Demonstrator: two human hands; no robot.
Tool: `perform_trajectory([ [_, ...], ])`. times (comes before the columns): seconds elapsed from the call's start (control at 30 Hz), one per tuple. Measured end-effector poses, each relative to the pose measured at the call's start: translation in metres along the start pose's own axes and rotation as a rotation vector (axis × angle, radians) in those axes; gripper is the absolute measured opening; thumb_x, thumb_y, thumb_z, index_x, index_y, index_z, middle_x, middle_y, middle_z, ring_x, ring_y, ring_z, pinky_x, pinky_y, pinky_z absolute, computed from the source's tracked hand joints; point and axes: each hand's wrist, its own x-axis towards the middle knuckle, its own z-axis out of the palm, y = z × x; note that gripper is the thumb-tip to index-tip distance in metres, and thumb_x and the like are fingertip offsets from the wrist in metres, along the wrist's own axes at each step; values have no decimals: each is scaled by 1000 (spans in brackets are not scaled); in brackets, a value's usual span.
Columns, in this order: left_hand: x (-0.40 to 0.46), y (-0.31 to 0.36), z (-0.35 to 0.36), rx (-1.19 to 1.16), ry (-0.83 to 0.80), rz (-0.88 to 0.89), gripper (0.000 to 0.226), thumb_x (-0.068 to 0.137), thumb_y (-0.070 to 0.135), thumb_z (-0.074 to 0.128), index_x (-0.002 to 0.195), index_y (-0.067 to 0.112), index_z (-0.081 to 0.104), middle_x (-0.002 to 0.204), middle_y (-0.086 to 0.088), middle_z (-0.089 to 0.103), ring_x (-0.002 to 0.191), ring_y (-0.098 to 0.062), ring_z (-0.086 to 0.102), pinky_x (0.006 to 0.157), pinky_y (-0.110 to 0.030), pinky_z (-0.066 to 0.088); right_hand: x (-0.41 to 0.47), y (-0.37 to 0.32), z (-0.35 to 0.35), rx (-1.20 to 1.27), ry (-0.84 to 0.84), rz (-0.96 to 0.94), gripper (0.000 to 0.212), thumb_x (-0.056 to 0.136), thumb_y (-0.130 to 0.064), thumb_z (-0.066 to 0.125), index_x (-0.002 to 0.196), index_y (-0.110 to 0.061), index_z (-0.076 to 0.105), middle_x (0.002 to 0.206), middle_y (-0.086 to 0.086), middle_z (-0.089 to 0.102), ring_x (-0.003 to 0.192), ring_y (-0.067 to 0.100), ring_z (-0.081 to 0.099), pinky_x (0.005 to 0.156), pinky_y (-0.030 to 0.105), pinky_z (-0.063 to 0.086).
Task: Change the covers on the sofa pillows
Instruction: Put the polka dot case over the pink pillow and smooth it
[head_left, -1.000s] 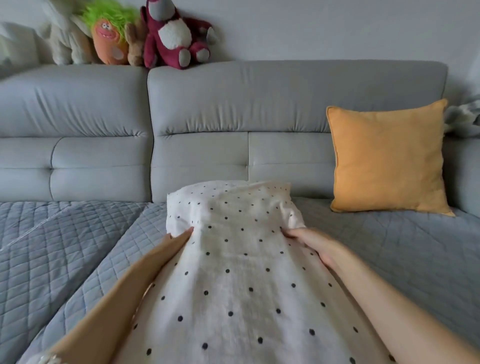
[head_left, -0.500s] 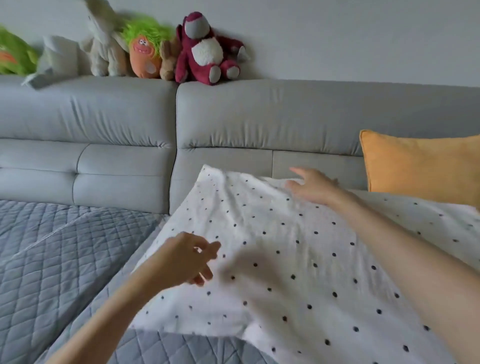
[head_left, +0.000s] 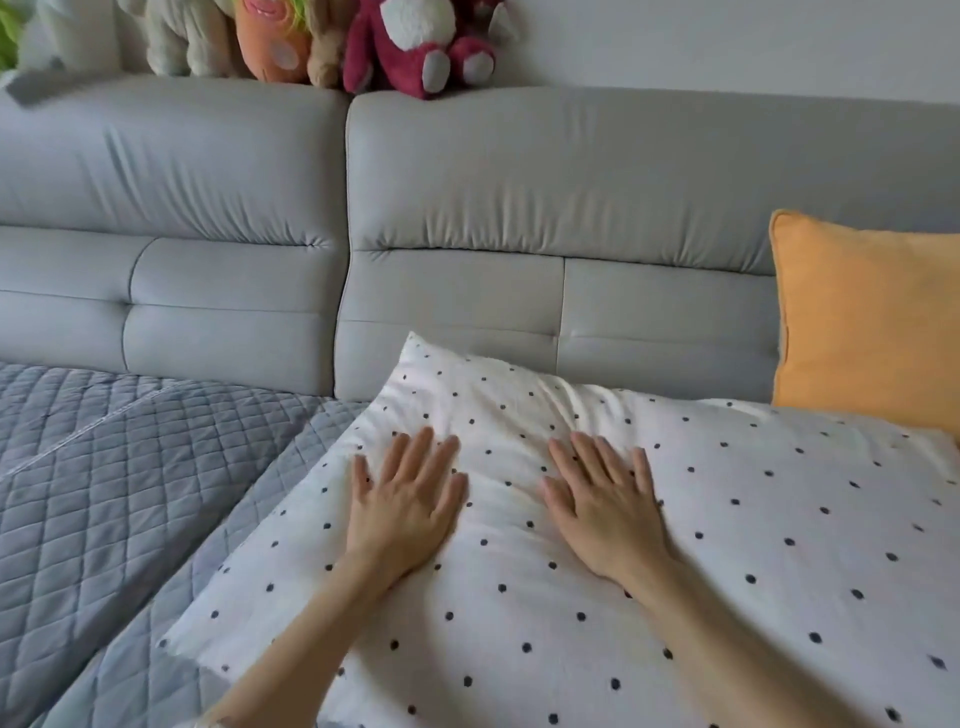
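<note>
Both palms flat, fingers spread, gripping nothing: left hand (head_left: 402, 512) and right hand (head_left: 605, 512) pressed side by side onto one white dotted pillow (head_left: 727, 545). Lying flat on the quilted grey seat cover (head_left: 104, 493), far corner touching the smooth grey sofa back (head_left: 519, 208). One plain orange pillow (head_left: 872, 322) upright just behind, at right. Several plush toys (head_left: 415, 47) lined along the top, count unclear, cropped

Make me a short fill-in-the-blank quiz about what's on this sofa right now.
1. Both hands, the left hand and the right hand, lie flat on the white pillow with black ____.
2. The pillow leaning on the backrest is ____.
3. The dark red plush toy sits on top of the sofa's ____.

Missing words: dots; orange; backrest
</note>
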Motion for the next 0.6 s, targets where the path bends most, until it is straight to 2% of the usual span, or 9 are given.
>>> perform_trajectory([
  [0.1,21,-30,4,-41,-21,-132,58,84,69,8,139,50,17,153,19,14,142,-12,13,109,-54,12,10,14,0,-10,40,9,117,48,-67,-48,147,-39,8,157,-12,3,144,9,2,115,44,-7],
  [0.13,26,-43,-3,-86,-34,-195,62,81,73,11,137,49,22,151,15,22,139,-15,22,109,-53,18,9,15,-4,-31,52,-6,116,49,-68,-46,147,-39,10,157,-13,6,144,8,3,115,43,-5],
  [0.2,34,-70,-12,-218,-93,-352,83,70,83,11,138,38,29,148,3,34,133,-24,36,109,-48,27,6,15,-7,-43,71,-21,110,56,-71,-41,146,-39,13,156,-14,10,143,7,6,116,42,-4],
  [0.3,31,-82,-19,-355,-221,-482,80,82,75,24,142,23,33,146,-8,38,132,-30,38,108,-40,28,-1,6,-6,-56,96,-32,95,69,-72,-26,144,-38,21,153,-16,20,142,6,13,116,42,-2],
  [0.37,33,-82,-24,-464,-200,-544,79,85,71,25,141,17,38,145,-14,39,131,-33,38,109,-40,28,-3,3,-10,-26,106,-30,95,70,-74,-21,141,-37,30,149,-17,29,139,6,20,116,40,2],
  [0.43,34,-83,-34,-512,-161,-594,70,92,59,27,138,9,44,143,-17,41,129,-33,40,108,-35,30,-1,8,-16,41,141,-26,87,72,-71,-7,137,-35,40,144,-17,38,136,5,29,113,36,5],
  [0.5,28,-86,-49,-566,-170,-570,59,96,50,33,128,5,53,135,-15,49,122,-31,48,96,-30,35,2,14,-26,95,161,-31,80,76,-68,4,132,-32,48,138,-15,47,131,6,37,111,33,14],
  [0.6,7,-98,-63,-547,-280,-536,56,96,50,34,113,5,62,116,-11,58,106,-28,57,88,-29,40,13,14,-41,182,127,-24,66,84,-68,20,128,-31,53,133,-13,53,127,10,44,109,37,27],
])
